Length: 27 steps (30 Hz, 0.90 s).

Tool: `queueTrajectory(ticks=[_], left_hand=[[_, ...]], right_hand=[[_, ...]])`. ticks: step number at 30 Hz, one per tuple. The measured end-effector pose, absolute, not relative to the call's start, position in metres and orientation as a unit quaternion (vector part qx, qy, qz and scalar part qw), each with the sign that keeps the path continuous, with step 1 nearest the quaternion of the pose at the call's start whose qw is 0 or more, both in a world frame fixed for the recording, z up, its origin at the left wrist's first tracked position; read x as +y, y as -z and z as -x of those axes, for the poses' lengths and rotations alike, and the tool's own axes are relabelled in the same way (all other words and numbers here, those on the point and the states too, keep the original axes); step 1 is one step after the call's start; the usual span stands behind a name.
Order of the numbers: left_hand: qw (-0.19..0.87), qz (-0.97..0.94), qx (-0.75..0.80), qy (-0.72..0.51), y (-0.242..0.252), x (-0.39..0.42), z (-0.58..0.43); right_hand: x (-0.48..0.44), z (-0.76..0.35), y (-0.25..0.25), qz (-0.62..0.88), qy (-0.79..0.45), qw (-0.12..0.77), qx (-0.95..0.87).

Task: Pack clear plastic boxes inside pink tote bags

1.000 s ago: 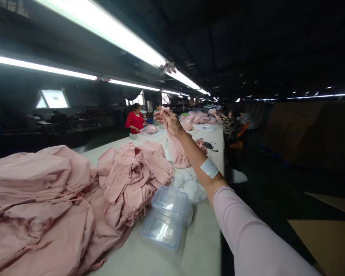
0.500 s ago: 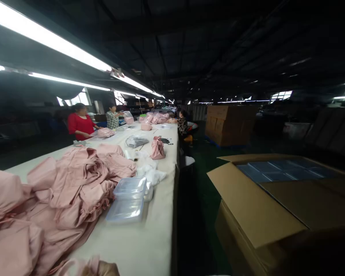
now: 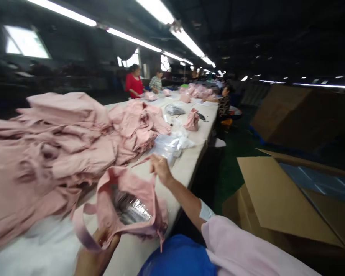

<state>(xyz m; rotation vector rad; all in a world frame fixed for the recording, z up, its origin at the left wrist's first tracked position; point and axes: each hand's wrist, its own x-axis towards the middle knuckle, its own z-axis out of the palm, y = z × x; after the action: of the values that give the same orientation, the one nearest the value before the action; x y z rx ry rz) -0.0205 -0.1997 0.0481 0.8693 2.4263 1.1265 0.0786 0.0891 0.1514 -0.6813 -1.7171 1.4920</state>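
Note:
A pink drawstring bag [image 3: 158, 207] with a silvery foil lining [image 3: 132, 209] is held up over the near edge of the table, its mouth open towards me. My left hand [image 3: 105, 245] is closed on the bag's near-left rim, beside a loose pink strap. At the far-right rim, my right hand [image 3: 159, 168] pinches the drawstring, which is pulled out taut. Just beyond that hand lie clear plastic containers [image 3: 165, 145], partly hidden by it. A large pile of pink fabric bags [image 3: 83, 153] covers the left of the table.
White plastic bags [image 3: 185, 142] and a small pink bag [image 3: 192, 120] lie farther along the pale table [image 3: 186, 161]. An open carton [image 3: 281, 195] of clear containers stands right. Co-workers [image 3: 134, 82] are at the far side. A blue surface [image 3: 178, 257] is near my body.
My view has turned left and down. The pink bag, barely showing at the bottom edge before, is now raised into view with both hands on it.

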Motion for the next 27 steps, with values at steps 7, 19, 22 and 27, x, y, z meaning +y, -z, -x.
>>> queueTrajectory(ticks=[7, 19, 22, 27], left_hand=[[0.335, -0.235, 0.778, -0.476, -0.047, -0.235, 0.013], [0.253, 0.073, 0.583, -0.768, -0.038, -0.182, -0.011], [0.226, 0.037, 0.599, -0.767, -0.052, -0.180, -0.005], [0.211, -0.042, 0.663, -0.717, -0.065, -0.175, -0.001]], right_hand=[[0.075, -0.087, -0.087, 0.267, -0.629, 0.266, -0.680], [0.045, -0.078, -0.077, 0.257, -0.264, 0.108, -0.923], [0.026, -0.080, -0.082, 0.202, -0.220, 0.300, -0.906], [-0.005, -0.072, -0.097, -0.007, -0.288, 0.350, -0.891]])
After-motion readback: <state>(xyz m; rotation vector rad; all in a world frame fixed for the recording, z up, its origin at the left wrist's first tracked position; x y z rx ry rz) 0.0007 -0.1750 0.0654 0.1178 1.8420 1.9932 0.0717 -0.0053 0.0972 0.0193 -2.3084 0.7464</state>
